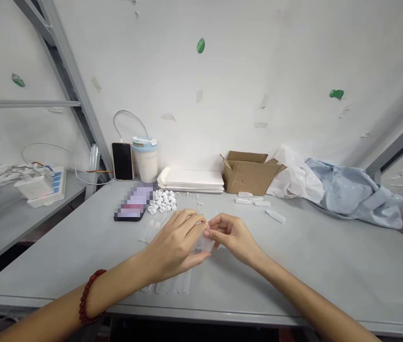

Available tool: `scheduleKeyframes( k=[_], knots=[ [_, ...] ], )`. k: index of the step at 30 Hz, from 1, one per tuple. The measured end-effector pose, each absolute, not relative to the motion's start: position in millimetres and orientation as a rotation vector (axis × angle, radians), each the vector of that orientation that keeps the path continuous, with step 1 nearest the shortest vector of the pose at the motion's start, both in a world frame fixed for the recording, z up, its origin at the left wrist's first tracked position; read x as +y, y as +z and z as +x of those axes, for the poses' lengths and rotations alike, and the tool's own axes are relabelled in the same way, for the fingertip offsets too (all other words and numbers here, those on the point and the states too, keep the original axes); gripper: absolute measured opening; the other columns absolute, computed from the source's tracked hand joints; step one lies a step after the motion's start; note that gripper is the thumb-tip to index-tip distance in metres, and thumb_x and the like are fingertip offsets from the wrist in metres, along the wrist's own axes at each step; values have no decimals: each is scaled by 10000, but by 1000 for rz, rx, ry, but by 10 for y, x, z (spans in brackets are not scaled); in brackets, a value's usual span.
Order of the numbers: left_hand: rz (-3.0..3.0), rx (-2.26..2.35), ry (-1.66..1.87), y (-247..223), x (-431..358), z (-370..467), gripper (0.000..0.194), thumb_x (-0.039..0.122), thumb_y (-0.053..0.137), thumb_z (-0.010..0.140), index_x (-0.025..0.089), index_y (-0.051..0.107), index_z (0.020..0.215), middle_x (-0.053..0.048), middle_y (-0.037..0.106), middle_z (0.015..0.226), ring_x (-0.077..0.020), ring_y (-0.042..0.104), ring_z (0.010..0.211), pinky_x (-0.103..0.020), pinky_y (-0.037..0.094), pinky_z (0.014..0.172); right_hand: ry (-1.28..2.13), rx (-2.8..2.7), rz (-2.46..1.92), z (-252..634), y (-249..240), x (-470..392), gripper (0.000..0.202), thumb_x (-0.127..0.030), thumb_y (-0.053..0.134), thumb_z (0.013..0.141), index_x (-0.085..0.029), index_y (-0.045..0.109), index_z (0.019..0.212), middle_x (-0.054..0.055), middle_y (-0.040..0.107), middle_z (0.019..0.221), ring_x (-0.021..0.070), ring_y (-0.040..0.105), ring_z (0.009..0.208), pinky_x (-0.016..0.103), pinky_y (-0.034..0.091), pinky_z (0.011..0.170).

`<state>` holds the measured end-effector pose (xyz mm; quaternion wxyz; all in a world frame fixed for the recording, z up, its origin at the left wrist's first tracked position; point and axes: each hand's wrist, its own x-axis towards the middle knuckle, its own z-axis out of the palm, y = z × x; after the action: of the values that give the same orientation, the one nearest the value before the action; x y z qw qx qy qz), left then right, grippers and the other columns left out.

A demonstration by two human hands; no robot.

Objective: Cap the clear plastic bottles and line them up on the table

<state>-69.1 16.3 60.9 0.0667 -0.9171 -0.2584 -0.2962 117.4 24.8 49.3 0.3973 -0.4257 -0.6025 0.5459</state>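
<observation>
In front of me both hands meet at a small translucent plastic bottle [206,243]. My left hand [176,242] is closed round it, thumb below and fingers over the top. The fingertips of my right hand [236,237] pinch near the bottle's upper end; exactly what lies between them is partly hidden. Beneath and behind my left hand, several clear plastic bottles [173,283] lie in a row on the table. A pile of white caps [162,201] sits beyond my left hand. Several filled-looking small bottles [275,216] lie beyond my right hand.
On the grey table [329,275] stand a cardboard box [249,176], a white stack [192,180], a cup [146,161] and a propped phone [123,161]. Another phone [135,202] lies flat. A plastic bag [292,175] and blue cloth [351,190] lie at the right.
</observation>
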Motion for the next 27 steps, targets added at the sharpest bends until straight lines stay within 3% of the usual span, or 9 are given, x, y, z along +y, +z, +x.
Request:
scheduleKeyframes(
  k=[4, 8, 14, 27],
  knots=[
    [-2993, -903, -897, 545, 28, -814, 341, 277, 658, 782, 160, 513, 1068, -92, 589, 1048, -249, 485, 998, -395, 452, 839, 1492, -1745, -1048, 1228, 536, 257, 288, -422, 681, 728, -140, 624, 725, 16, 652, 606, 128, 627, 556, 225, 459, 502],
    [-3098, -996, -880, 460, -61, -892, 410, 276, 685, 756, 175, 497, 1106, -88, 579, 1090, -250, 458, 1040, -395, 440, 873, 1342, -1771, -1077, 1338, 574, 336, 303, -426, 619, 781, -139, 610, 685, 37, 670, 661, 121, 626, 516, 221, 425, 470],
    [-3172, -1052, -738, 435, -91, -876, 402, 240, 708, 716, 171, 533, 1071, -71, 592, 1062, -250, 443, 1044, -388, 425, 885, 1106, -1663, -1114, 1475, 656, 438, 296, -411, 602, 794, -151, 582, 656, 19, 652, 628, 107, 597, 470, 230, 429, 472],
    [-3285, -1000, -541, 553, -169, -888, 308, 212, 724, 671, 184, 548, 924, -34, 598, 967, -218, 464, 950, -338, 413, 815, 1015, -1590, -1142, 1562, 727, 467, 286, -415, 612, 782, -161, 585, 656, 5, 637, 590, 108, 573, 454, 242, 427, 467]
  ],
)
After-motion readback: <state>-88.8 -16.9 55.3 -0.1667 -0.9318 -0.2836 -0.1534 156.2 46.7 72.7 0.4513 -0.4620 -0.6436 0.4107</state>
